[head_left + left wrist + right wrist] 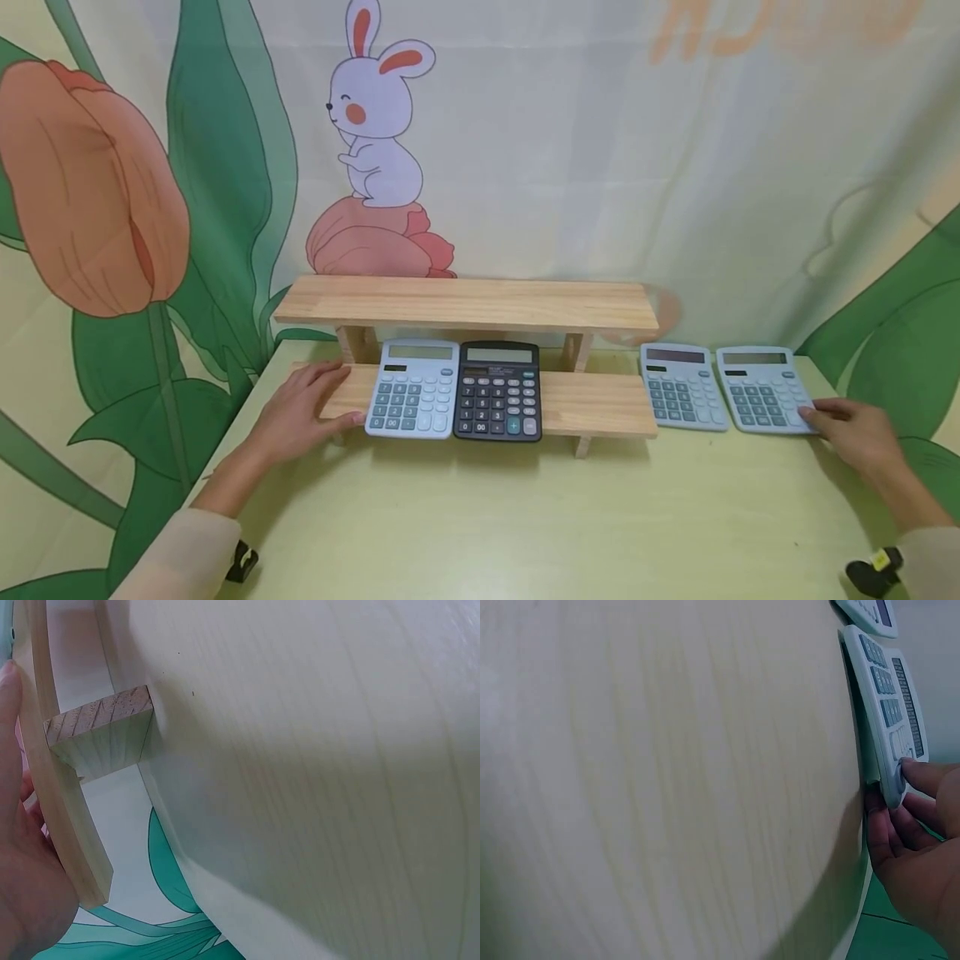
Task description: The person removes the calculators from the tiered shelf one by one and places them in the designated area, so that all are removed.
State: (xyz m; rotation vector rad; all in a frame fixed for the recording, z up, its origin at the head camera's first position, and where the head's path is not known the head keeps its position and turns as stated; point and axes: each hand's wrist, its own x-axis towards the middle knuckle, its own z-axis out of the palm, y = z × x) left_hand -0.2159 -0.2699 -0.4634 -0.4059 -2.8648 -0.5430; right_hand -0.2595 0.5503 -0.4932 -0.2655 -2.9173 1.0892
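My right hand (858,429) pinches the lower right edge of the outermost light blue calculator (761,387), thumb on its face and fingers curled beneath it, as the right wrist view shows. Another light blue calculator (682,385) lies just left of that one. Over the left end of the lower shelf board (600,404) rests my left hand (303,412), its thumb reaching along the front to the corner of a third light blue calculator (414,390). A black calculator (498,392) stands right beside that one, both leaning on the shelf.
The wooden two-tier stand has an upper board (465,302) behind and above the lower one. Its short leg (105,727) shows in the left wrist view. A pale table (480,517) spreads in front, and a printed curtain (562,167) hangs behind.
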